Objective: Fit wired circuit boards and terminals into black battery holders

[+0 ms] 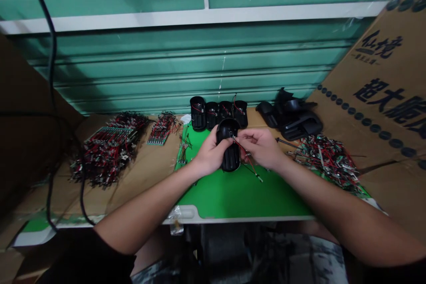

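A black plastic housing (230,159) is tilted up over the green board (216,199), open end away from me. Wrapped round its left side is my left hand (212,153), closed, with the thumb across its front. My right hand (258,144) pinches a thin red and black wire lead (254,168) at the housing's right edge. The lead's lower end, with a small pale tip, hangs below my right fingers. Metal bits show where the two thumbs meet; their exact shape is too small to tell.
Several similar black housings (198,115) stand at the back, wires inside. Curved black parts (296,115) are heaped at back right. Piles of wired circuit boards lie left (106,151) and right (329,159). A black cable (51,62) hangs at left; a cardboard box (382,88) bounds the right.
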The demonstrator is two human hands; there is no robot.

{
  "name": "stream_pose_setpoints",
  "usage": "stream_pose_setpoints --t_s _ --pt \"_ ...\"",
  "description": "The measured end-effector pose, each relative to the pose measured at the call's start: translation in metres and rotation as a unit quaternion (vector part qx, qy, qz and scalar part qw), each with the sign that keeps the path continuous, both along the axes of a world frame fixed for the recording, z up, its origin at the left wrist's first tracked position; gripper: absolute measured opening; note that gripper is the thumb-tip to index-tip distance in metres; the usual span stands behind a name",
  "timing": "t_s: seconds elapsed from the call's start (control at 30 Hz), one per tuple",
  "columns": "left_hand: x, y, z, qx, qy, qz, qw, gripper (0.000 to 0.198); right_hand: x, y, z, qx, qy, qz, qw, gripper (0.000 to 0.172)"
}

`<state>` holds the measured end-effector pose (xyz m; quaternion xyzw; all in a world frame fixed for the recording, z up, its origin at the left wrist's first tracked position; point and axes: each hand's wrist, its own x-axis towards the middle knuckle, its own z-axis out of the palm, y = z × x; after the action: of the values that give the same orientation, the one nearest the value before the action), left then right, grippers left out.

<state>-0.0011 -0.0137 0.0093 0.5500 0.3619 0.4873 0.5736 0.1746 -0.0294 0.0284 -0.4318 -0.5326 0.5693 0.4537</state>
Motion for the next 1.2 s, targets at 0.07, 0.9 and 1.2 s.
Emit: stream_pose_setpoints --t_s 0.07,0.9,1.2 --pt "0.0 0.0 -0.001 -0.015 -0.01 -0.005 1.0 0.037 0.0 0.0 0.001 0.0 0.003 0.001 1.0 0.044" --pt "0.0 -0.001 -0.002 0.014 0.011 -0.005 1.0 0.04 0.001 0.001 0.004 -0.011 0.01 0.021 1.0 0.04" --pt "-0.001 -0.002 -0.003 -0.001 -0.003 -0.021 1.0 0.035 0.001 0.004 -0.007 -0.006 0.008 0.014 1.0 0.033"
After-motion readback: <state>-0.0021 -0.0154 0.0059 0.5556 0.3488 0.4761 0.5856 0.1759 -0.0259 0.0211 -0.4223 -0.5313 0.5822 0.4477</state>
